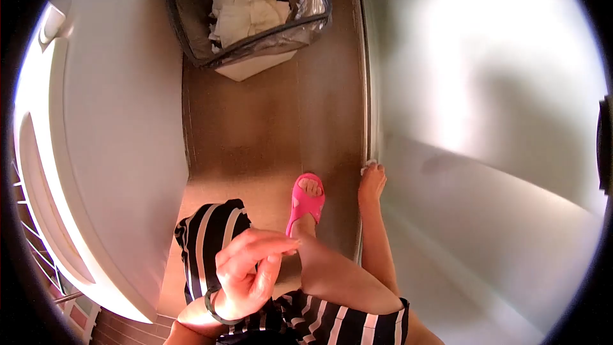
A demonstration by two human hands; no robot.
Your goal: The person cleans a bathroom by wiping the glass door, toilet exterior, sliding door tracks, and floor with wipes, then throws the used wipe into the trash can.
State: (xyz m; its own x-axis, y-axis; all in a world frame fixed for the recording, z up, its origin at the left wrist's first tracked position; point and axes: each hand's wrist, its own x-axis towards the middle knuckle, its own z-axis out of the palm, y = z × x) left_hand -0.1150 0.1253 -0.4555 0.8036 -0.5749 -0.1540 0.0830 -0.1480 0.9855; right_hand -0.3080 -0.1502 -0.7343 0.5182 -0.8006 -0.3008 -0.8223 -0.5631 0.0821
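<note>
My left hand (249, 271) hangs in front of my lap with a dark band on its wrist. Its fingers are loosely bent, the thumb stands apart from them, and nothing shows between them. Down low on the right, my right hand (371, 184) reaches to the bottom of a frosted panel (447, 166), beside its frame (365, 89). A small white wad (368, 165), perhaps tissue or cloth, pokes out at its fingertips. Most of the wad is hidden under the fingers.
Ahead on the brown floor (268, 115) stands a bin (255, 64) lined with a dark bag, with crumpled white paper (252, 16) inside. A white cabinet-like surface (121, 121) flanks the left. My foot wears a pink slipper (308, 204), between the two sides.
</note>
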